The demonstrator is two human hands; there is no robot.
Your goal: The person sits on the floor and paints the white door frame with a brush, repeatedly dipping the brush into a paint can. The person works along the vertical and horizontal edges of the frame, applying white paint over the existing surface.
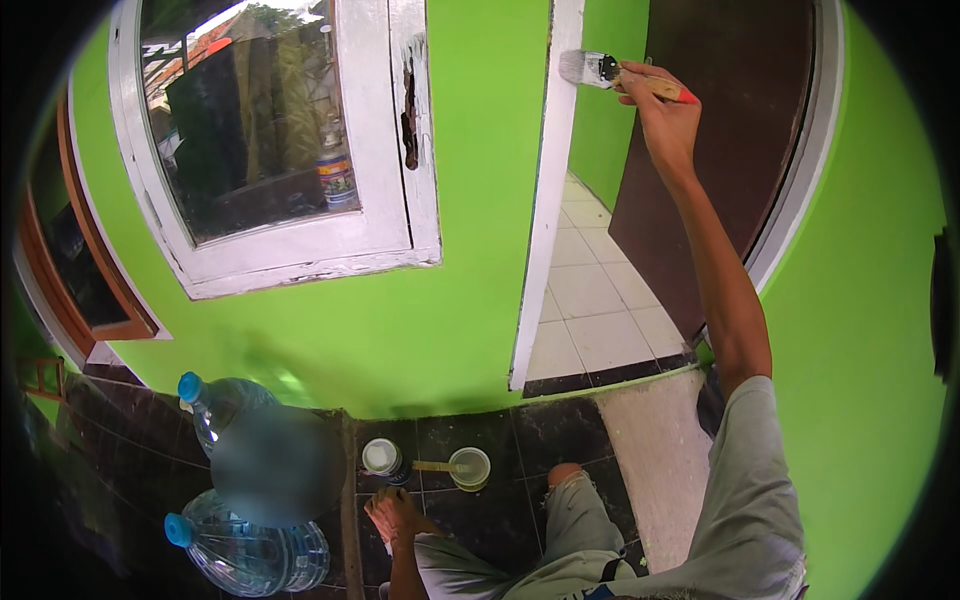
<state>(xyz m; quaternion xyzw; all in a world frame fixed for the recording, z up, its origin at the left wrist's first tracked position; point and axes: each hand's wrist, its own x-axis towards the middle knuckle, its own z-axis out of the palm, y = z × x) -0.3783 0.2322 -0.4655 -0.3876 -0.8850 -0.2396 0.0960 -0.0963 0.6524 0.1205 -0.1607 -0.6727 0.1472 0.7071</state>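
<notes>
My right hand (655,92), arm stretched up and forward, is closed around the handle of a flat paintbrush (600,70). White paint covers the bristles, and their tip presses against the white door frame (548,170). Low down by my knee, my left hand (395,515) has its fingers curled; what they hold, if anything, I cannot make out. Just beyond it on the dark tiles stands a paint can (381,458) with a whitish top. Beside that can is a small open tub (470,468), a flat yellowish stick lying across its rim.
Two large clear water bottles with blue caps (190,385) (178,530) stand at the left, a blurred patch partly covering them. A white-framed window (300,245) with patchy paint is set in the green wall (480,250). Right of the doorway stands a brown door (720,150).
</notes>
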